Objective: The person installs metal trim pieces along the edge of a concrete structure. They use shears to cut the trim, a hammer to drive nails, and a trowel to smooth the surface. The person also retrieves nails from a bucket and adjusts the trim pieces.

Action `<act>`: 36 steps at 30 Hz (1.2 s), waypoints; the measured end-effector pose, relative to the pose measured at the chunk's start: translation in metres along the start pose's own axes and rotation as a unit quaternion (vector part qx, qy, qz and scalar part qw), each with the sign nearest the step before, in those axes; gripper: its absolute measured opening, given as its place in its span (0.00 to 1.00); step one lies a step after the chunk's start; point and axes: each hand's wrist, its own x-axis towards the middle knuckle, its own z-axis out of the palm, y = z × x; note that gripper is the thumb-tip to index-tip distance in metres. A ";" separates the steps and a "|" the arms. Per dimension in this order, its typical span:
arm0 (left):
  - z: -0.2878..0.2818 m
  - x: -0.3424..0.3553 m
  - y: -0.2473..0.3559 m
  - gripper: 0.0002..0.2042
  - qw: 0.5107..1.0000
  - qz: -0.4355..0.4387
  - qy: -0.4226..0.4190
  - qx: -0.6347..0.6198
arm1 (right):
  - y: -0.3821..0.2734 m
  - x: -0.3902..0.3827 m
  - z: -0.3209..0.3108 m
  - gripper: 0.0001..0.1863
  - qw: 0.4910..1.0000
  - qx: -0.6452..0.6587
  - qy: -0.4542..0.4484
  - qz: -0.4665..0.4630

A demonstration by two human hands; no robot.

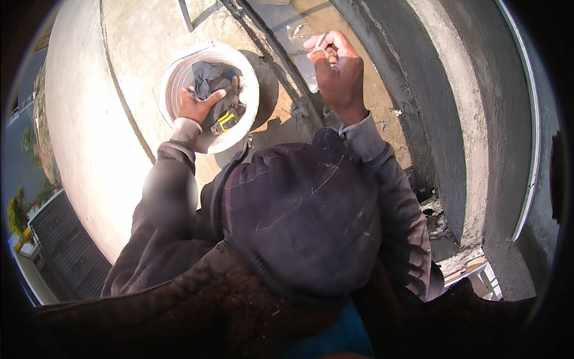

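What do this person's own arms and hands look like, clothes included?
The left hand and right hand wear no gloves. The left sleeve and right sleeve are long and dark, ending in paler, greyish cuffs.

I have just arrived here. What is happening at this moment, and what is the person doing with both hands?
The person's left hand is inside a white bucket, against crumpled grey material. A yellow-and-black tool also lies in the bucket. The right hand is raised to the right of the bucket, holding a small, thin, pale object in its fingers, too small to identify.
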 end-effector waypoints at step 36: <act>-0.054 -0.048 0.077 0.31 0.709 -0.098 -0.160 -0.679 | -0.018 -0.008 0.061 0.07 0.866 0.389 -0.267 0.164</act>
